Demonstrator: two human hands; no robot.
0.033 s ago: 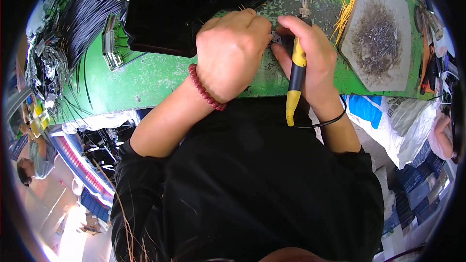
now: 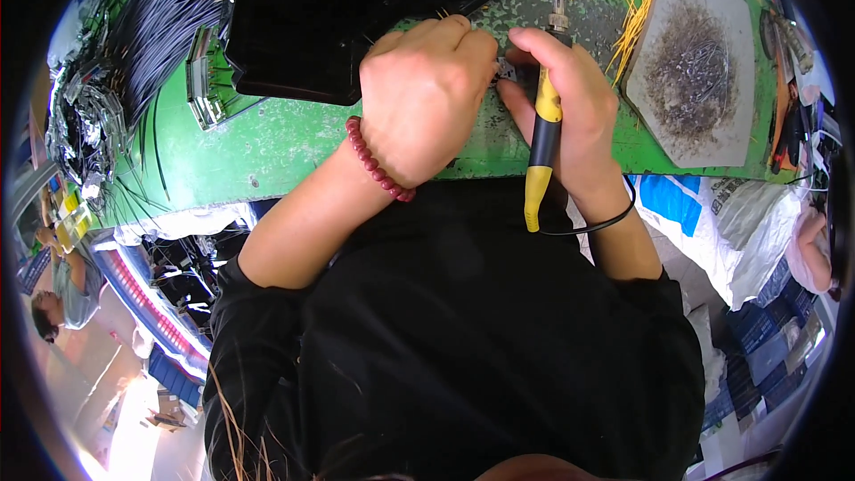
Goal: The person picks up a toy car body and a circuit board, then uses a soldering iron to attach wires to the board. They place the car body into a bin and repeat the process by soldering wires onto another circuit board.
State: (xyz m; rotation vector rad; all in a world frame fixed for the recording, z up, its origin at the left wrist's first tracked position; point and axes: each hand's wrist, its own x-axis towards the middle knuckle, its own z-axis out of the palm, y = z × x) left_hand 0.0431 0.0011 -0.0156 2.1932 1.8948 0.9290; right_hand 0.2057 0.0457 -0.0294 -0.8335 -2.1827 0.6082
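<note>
In my right hand (image 2: 583, 116) is a soldering iron (image 2: 545, 138) with a yellow and black handle. Its metal barrel points toward the far side of the bench, and the cord runs back past my wrist. My left hand (image 2: 427, 93) is closed, knuckles up, at the near edge of a large glossy black plastic part (image 2: 303, 36). The fingertips are turned away, so whatever they grip is hidden. A small metal piece (image 2: 506, 69) shows in the gap between both hands, close to my right thumb and fingers; which hand bears it I cannot tell.
The green bench (image 2: 285, 156) carries black wires (image 2: 178, 18) and a row of metal pieces (image 2: 205, 85) on the left. Yellow wires (image 2: 637, 13) and a grey, scorched board (image 2: 655, 107) lie right, tools (image 2: 788, 129) beyond. A white sack (image 2: 748, 232) hangs below. Another person (image 2: 71, 289) is far left.
</note>
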